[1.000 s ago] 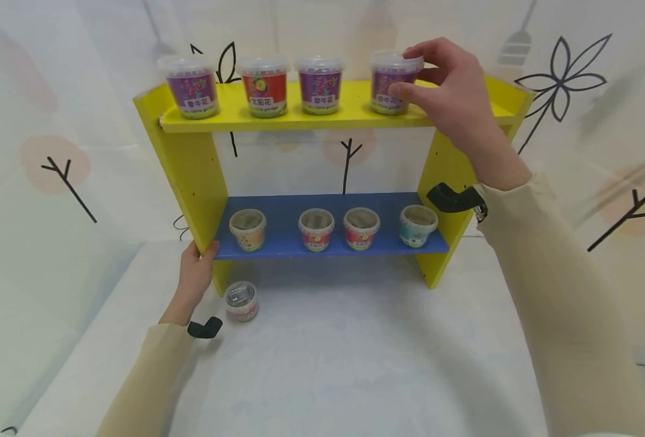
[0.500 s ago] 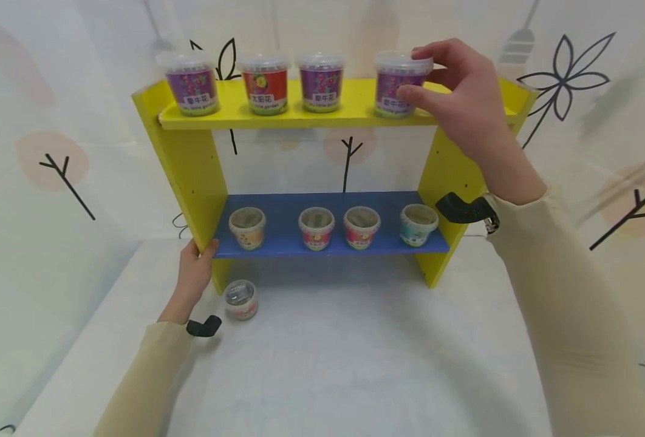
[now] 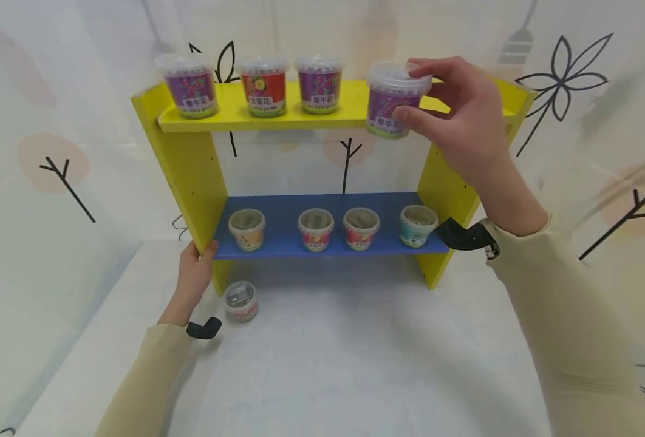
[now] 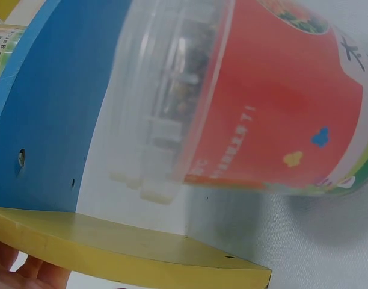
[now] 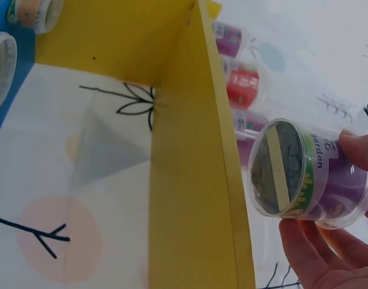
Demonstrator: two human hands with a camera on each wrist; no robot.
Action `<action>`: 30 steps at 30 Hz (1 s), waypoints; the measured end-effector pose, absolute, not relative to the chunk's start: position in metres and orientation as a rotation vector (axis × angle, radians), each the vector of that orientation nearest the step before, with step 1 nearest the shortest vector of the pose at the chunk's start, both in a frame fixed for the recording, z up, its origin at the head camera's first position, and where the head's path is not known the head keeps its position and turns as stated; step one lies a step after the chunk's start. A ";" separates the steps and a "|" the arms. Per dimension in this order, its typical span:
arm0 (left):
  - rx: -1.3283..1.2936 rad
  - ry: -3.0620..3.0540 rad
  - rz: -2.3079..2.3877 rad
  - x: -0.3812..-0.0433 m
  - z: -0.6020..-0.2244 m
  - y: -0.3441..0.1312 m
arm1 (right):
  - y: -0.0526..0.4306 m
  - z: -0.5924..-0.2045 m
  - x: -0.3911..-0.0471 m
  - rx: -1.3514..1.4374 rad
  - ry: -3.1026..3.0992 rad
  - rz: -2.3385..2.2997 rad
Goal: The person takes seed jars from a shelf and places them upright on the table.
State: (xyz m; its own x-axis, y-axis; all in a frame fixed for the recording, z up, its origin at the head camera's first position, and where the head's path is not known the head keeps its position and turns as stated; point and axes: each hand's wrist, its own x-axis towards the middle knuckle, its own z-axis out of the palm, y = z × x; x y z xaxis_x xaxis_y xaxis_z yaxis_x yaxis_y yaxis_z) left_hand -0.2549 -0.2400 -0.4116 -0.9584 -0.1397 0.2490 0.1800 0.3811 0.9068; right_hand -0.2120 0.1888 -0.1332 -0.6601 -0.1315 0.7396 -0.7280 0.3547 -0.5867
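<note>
My right hand [image 3: 470,121] pinches a purple-labelled plastic cup [image 3: 385,115] with a clear lid, just in front of the yellow top board [image 3: 350,106]. In the right wrist view, the cup's clear bottom [image 5: 279,168] faces the camera, thumb on one side and fingers on the other. My left hand [image 3: 194,273] grips the left side panel [image 3: 191,164] of the small shelf, low down beside the blue board [image 3: 279,243]. Its fingers [image 4: 49,274] show past the yellow panel in the left wrist view. A lidded red-labelled cup [image 3: 241,301] stands on the white surface near that hand.
On the top board stand a purple cup [image 3: 192,91], a red cup [image 3: 264,91] and another purple cup [image 3: 320,88]. The blue board holds an orange cup [image 3: 248,233], two small red cups [image 3: 316,233] and a teal cup [image 3: 416,230].
The right hand has lifted the purple cup off the top board and brought it forward, lower in the head view. The left hand stays on the side panel.
</note>
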 end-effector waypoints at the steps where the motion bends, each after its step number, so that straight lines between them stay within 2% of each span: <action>1: -0.037 -2.361 -1.605 -0.255 -0.412 -0.240 | 0.187 -0.135 -0.210 0.751 -2.025 1.321; 12: -0.038 -2.360 -1.618 -0.252 -0.412 -0.239 | 0.174 -0.156 -0.195 0.858 -1.991 1.495; 30: -0.042 -2.360 -1.608 -0.254 -0.412 -0.241 | 0.156 -0.214 -0.201 0.995 -2.076 1.490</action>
State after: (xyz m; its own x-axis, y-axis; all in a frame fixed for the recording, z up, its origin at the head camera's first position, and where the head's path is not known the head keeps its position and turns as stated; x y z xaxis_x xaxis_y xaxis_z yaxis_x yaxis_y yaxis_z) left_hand -0.2539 -0.2408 -0.4116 -0.9590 -0.1351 0.2491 0.1824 0.3784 0.9075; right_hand -0.2007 0.1559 -0.2138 -0.6687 -0.3166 0.6728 -0.7387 0.1797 -0.6496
